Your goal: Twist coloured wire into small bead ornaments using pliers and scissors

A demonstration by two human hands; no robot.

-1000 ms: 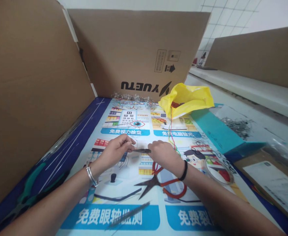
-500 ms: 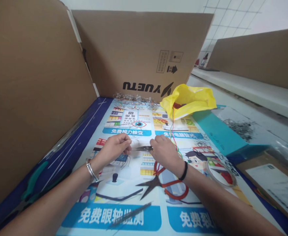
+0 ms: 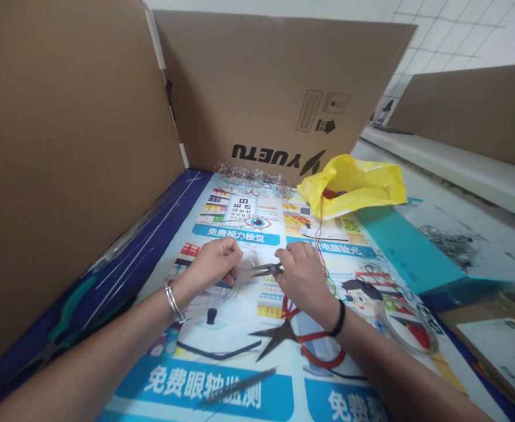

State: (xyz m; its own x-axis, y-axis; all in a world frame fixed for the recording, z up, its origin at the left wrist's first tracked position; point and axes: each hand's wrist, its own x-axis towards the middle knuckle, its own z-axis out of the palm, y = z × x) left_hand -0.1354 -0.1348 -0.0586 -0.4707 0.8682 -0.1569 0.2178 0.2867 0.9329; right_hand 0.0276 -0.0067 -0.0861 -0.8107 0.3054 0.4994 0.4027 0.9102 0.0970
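Observation:
My right hand (image 3: pixel 304 272) is closed around a pair of needle-nose pliers (image 3: pixel 267 269), whose slim jaws point left and stand slightly apart. Facing the jaws, my left hand (image 3: pixel 217 261) pinches a thin wire (image 3: pixel 249 262) between thumb and fingers; its fine end reaches toward the plier tips. Whether wire and jaws touch is too fine to tell. Below my right hand lie open scissors (image 3: pixel 279 335) with red-orange handles. Nearer to me, a bundle of straight dark wires (image 3: pixel 240 387) rests on the printed sheet (image 3: pixel 196 334).
Cardboard panels (image 3: pixel 257 76) wall the left and back. Tangled wire pieces (image 3: pixel 257 179) lie along the back. A yellow bag (image 3: pixel 354 184) with coloured cords, a teal box (image 3: pixel 411 246), and a tape roll (image 3: pixel 409 325) are on the right. Teal-handled pliers (image 3: pixel 70 316) lie left.
The plier jaws have parted a little and my right hand's grip has loosened. My left hand keeps its pinch. The whole view has shifted slightly, moving things rightward in the picture.

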